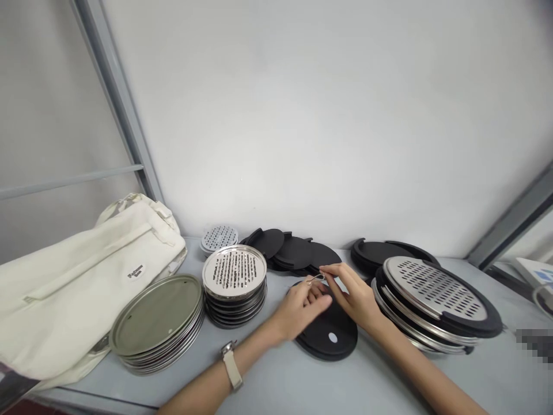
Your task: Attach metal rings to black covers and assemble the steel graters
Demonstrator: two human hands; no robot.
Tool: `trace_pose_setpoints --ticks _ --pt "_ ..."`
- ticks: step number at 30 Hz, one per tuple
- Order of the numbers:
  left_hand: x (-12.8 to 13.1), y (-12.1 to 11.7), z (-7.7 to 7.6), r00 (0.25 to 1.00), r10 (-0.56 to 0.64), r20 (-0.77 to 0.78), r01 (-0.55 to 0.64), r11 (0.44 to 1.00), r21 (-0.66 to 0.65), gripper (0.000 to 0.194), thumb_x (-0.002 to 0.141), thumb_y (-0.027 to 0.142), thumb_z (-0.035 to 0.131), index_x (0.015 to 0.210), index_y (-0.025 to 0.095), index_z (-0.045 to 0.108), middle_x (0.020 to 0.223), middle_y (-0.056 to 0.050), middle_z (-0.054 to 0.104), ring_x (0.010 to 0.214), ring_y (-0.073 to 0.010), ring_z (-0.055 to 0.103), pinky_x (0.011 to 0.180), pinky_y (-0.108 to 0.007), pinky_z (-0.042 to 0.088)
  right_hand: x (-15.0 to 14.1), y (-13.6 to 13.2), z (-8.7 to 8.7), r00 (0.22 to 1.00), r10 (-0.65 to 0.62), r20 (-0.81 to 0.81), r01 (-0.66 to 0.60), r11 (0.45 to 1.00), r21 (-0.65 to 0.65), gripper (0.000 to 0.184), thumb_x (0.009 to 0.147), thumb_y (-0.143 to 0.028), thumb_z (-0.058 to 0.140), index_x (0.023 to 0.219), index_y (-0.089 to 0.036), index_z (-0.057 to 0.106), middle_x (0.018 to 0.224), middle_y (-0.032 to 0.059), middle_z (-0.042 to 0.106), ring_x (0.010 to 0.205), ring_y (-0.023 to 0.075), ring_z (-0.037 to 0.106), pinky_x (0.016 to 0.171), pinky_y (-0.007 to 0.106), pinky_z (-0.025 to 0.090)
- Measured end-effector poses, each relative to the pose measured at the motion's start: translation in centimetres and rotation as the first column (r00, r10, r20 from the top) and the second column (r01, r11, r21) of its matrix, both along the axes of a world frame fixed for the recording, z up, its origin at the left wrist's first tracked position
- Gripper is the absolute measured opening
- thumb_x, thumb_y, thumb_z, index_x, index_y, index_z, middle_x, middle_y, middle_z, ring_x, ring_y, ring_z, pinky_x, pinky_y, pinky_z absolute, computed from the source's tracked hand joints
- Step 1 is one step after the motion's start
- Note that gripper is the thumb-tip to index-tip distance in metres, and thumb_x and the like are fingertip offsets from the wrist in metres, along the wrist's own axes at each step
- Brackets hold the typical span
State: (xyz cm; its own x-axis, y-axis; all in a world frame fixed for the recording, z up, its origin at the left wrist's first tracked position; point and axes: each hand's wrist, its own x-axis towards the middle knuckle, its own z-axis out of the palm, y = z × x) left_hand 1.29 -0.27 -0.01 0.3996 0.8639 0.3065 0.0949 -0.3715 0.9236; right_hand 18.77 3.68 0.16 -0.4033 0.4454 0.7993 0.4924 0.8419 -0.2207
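My left hand (298, 308) and my right hand (352, 297) meet over a flat black oval plate (330, 337) with a small white hole, lying on the grey table. Between the fingertips of both hands is a small thin metal wire piece (315, 279). Both hands pinch it from either side. My left wrist wears a watch with a pale strap (231, 363). The left palm partly covers the plate's far end.
A stack of perforated steel discs in black rims (235, 285) stands left of my hands, plain steel lids (158, 323) further left, a cream cloth bag (82, 276) beyond. Larger grated oval trays (436, 305) are stacked right. Loose black plates (294, 253) lie by the wall.
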Motion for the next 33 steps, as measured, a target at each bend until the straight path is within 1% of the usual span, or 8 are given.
trace_pose_setpoints --ticks 2,4,8,13,17,25,29,33 --pt "0.1 0.7 -0.1 0.977 0.01 0.212 0.03 0.983 -0.183 0.035 0.09 0.051 0.046 0.095 0.016 0.05 0.078 -0.001 0.056 0.059 -0.0095 0.049 0.053 -0.022 0.033 0.0 0.0 -0.1 1.0 0.012 0.013 -0.012 1.0 0.0 0.022 0.092 -0.01 0.048 0.109 -0.022 0.054 0.091 0.0064 0.062 0.085 0.0183 0.063 0.076 0.031 0.052" --pt "0.0 1.3 -0.1 0.955 0.029 0.294 0.047 0.968 -0.246 0.035 0.088 0.052 0.049 0.088 0.017 0.049 0.069 0.002 0.053 0.051 -0.0067 0.043 0.048 -0.02 0.027 0.0 0.0 -0.3 0.999 0.024 0.025 -0.024 1.0 -0.004 0.021 0.092 -0.01 0.048 0.109 -0.021 0.054 0.091 0.0067 0.062 0.085 0.0183 0.062 0.075 0.031 0.052" --pt "-0.2 1.7 0.0 0.959 0.064 0.275 -0.012 0.982 -0.189 0.035 0.086 0.049 0.055 0.076 0.016 0.047 0.06 0.005 0.047 0.047 -0.0048 0.038 0.046 -0.019 0.026 0.0 0.1 -0.6 0.998 0.044 0.041 -0.043 0.999 -0.026 0.019 0.093 -0.01 0.047 0.108 -0.021 0.054 0.09 0.0067 0.061 0.084 0.0182 0.062 0.075 0.031 0.052" --pt "-0.3 1.6 -0.1 0.96 0.094 0.264 -0.062 0.99 -0.127 0.035 0.087 0.048 0.056 0.075 0.017 0.045 0.058 0.006 0.042 0.049 -0.0059 0.037 0.048 -0.019 0.028 -0.2 0.1 -0.4 0.998 0.05 0.036 -0.047 0.996 -0.078 0.014 0.094 -0.014 0.046 0.102 -0.021 0.054 0.088 0.0058 0.061 0.082 0.018 0.061 0.073 0.031 0.051" --pt "-0.3 1.7 -0.1 0.963 0.108 0.248 -0.084 0.991 -0.105 0.034 0.088 0.047 0.055 0.075 0.017 0.045 0.059 0.006 0.042 0.051 -0.0063 0.037 0.05 -0.019 0.029 -0.6 -0.4 0.3 0.999 0.033 -0.036 -0.041 0.969 -0.242 0.009 0.095 -0.02 0.045 0.091 -0.021 0.053 0.081 0.0036 0.061 0.074 0.0164 0.059 0.069 0.029 0.049" --pt "-0.4 1.7 -0.1 0.963 0.128 0.237 -0.119 0.992 -0.051 0.03 0.09 0.042 0.053 0.075 0.017 0.046 0.061 0.005 0.044 0.054 -0.0066 0.039 0.052 -0.019 0.031 -0.9 0.0 0.5 0.961 0.076 -0.266 -0.23 0.756 -0.613 0.027 0.093 -0.042 0.051 0.078 -0.02 0.053 0.066 -0.0007 0.055 0.062 0.0137 0.053 0.059 0.026 0.044" --pt "-0.4 1.8 -0.2 0.962 0.133 0.238 -0.13 0.991 -0.029 0.03 0.09 0.041 0.053 0.074 0.017 0.046 0.061 0.005 0.044 0.056 -0.0073 0.041 0.054 -0.02 0.033 -1.0 0.5 0.3 0.929 0.099 -0.355 -0.331 0.648 -0.686 0.033 0.089 -0.049 0.055 0.077 -0.019 0.053 0.062 -0.0014 0.055 0.058 0.0129 0.051 0.057 0.025 0.043" --pt "-0.3 1.9 -0.5 0.966 0.14 0.216 -0.139 0.99 -0.021 0.031 0.089 0.042 0.053 0.074 0.017 0.045 0.063 0.004 0.045 0.056 -0.008 0.043 0.055 -0.02 0.034 -1.2 0.4 0.6 0.907 0.095 -0.411 -0.384 0.588 -0.712 0.036 0.088 -0.052 0.056 0.073 -0.019 0.052 0.061 -0.0018 0.054 0.057 0.0121 0.049 0.056 0.025 0.041"
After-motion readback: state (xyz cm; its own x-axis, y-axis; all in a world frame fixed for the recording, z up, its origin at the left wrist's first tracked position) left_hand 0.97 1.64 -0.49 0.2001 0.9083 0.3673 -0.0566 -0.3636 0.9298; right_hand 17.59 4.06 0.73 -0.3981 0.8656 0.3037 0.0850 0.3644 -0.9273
